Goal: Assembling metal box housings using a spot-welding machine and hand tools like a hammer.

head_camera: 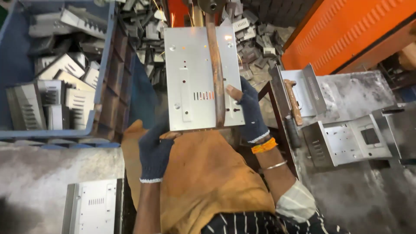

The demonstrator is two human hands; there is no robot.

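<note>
Both gloved hands hold a flat metal plate (197, 78) up under a rusty bar (215, 69). The left hand (154, 154) grips its bottom edge; the right hand (251, 110) pinches its side. Sparks (167, 13) fly above and could burn bare fingertips.

It was a metal workshop — a heap of punched sheet-metal parts (255, 47) lay far on the floor, a blue crate (102, 78) at left held more, sparks (162, 11) flew by an orange machine housing (346, 30) — all on stained concrete.
</note>
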